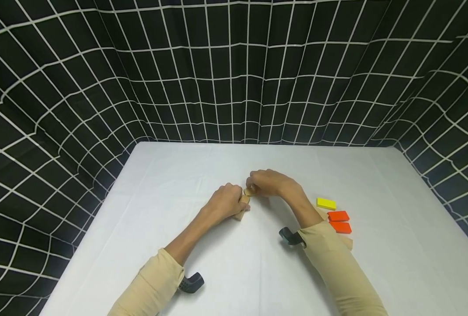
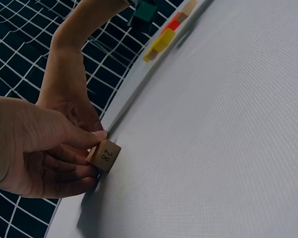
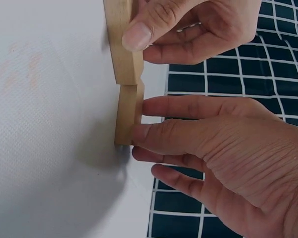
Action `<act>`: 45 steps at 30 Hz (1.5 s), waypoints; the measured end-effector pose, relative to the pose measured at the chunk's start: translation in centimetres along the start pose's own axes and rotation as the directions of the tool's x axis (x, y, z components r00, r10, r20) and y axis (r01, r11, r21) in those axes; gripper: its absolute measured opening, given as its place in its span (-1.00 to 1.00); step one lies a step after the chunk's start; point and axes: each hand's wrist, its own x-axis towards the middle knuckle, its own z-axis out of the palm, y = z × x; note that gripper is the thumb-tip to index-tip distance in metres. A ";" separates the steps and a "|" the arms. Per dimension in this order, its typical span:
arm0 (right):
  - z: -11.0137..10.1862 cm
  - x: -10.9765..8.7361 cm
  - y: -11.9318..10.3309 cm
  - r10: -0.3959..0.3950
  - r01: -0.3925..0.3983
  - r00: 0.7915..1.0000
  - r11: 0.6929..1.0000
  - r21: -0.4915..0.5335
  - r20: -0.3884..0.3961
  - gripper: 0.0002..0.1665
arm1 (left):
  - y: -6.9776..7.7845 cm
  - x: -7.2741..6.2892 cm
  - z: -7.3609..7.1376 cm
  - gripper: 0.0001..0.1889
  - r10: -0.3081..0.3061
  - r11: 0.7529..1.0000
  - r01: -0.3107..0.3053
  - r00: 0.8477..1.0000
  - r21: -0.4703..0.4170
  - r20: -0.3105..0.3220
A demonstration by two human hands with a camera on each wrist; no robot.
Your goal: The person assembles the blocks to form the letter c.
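My left hand (image 1: 226, 201) grips a longer wooden block (image 1: 239, 215) between thumb and fingers near the middle of the table. On this block's near end the left wrist view shows the number 28 (image 2: 107, 155). Just beyond it, my right hand (image 1: 271, 182) pinches a shorter wooden block (image 3: 126, 115) with thumb and fingertips. In the right wrist view the two blocks meet end to end, and both appear to be on the white surface. The shorter block is largely covered by my right fingers in the head view.
Right of my right forearm lie a yellow block (image 1: 326, 203), two red blocks (image 1: 338, 216) and light wooden pieces (image 1: 346, 242), partly hidden by the sleeve. A white cloth covers the table (image 1: 178, 175). Black grid-lined curtains (image 1: 237, 79) stand behind and at both sides.
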 end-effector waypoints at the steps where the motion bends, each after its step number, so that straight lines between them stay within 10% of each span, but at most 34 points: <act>1: 0.0 0.0 0.0 0.004 -0.004 1.000 1.000 0.002 0.001 -0.70 | 0.0 0.0 0.0 -0.64 -0.001 1.000 0.001 1.000 -0.003 -0.001; 34: -0.3 0.0 0.0 0.001 -0.001 1.000 1.000 -0.013 -0.008 -0.66 | -0.3 -0.3 -0.4 -0.62 -0.008 1.000 0.008 1.000 -0.005 0.004; 39: -0.6 -0.6 0.1 0.010 -0.010 1.000 0.999 -0.034 -0.024 -0.62 | -1.3 -0.2 -1.1 -0.46 0.140 0.990 -0.139 0.990 0.035 -0.023; 45: -1.5 -2.6 0.7 0.050 -0.050 0.998 0.999 -0.001 -0.032 -0.56 | -2.7 0.4 -1.7 -0.35 0.389 0.908 -0.395 0.919 0.138 0.072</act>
